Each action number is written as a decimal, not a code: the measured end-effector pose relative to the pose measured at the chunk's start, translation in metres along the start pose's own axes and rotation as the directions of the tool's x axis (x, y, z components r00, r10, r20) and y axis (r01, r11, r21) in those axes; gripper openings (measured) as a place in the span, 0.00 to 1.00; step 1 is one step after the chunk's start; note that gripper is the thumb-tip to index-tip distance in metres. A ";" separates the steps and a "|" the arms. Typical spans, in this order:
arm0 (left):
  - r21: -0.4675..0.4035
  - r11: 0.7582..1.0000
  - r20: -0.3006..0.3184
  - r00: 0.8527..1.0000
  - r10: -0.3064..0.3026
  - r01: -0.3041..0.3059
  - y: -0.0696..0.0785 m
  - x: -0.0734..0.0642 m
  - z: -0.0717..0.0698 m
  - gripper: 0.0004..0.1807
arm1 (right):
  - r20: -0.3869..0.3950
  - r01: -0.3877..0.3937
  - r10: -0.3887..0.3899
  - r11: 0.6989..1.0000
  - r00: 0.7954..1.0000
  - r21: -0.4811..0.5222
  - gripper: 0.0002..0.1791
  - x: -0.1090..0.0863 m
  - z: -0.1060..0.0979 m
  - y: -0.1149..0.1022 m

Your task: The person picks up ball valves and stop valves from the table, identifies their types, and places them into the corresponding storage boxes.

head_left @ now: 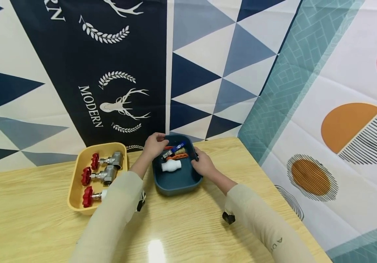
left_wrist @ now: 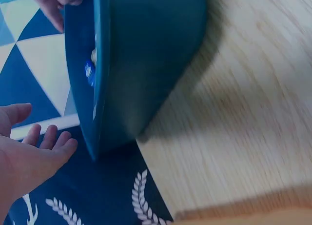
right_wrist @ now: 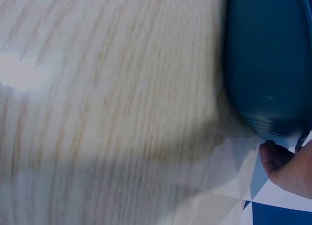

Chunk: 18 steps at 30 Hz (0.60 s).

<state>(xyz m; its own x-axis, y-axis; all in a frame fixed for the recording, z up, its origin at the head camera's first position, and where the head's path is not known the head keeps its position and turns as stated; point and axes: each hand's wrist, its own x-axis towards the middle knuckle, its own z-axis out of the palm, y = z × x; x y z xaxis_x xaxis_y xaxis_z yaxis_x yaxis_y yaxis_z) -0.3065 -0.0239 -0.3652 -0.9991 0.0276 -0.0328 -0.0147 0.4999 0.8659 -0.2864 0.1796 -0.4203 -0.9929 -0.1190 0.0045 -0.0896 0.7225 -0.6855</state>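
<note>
A dark blue bin [head_left: 177,188] stands on the table against the wall. Inside it lie a white plastic fitting [head_left: 171,166], an orange item [head_left: 179,156], and a blue-labelled item with a metallic end [head_left: 178,147]. My left hand [head_left: 155,145] hovers by the bin's far left corner; in the left wrist view its fingers are spread and apart from the rim. My right hand [head_left: 204,163] grips the right rim, where something dark shows under the thumb. In the right wrist view its curled fingers meet the bin's wall, partly out of frame.
Left of the blue bin is a yellow tray [head_left: 72,193] holding metal valves [head_left: 106,174] with red handwheels [head_left: 86,176]. My left sleeve covers part of it. Patterned cloth walls [head_left: 195,73] rise behind and to the right of the wooden table [head_left: 182,223].
</note>
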 end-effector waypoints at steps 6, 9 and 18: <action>-0.011 1.000 -0.040 0.999 -0.014 0.014 -0.005 -0.002 -0.022 0.23 | 0.023 0.002 -0.001 0.999 1.000 -0.041 0.34 0.008 -0.002 -0.004; -0.003 1.000 -0.034 0.999 -0.016 0.016 -0.007 -0.002 -0.029 0.23 | 0.019 0.001 0.000 0.998 1.000 -0.069 0.34 0.011 -0.004 -0.004; -0.015 1.000 -0.021 1.000 0.017 -0.017 -0.011 -0.006 -0.042 0.25 | 0.000 0.011 -0.011 0.991 1.000 -0.137 0.32 0.008 -0.021 -0.006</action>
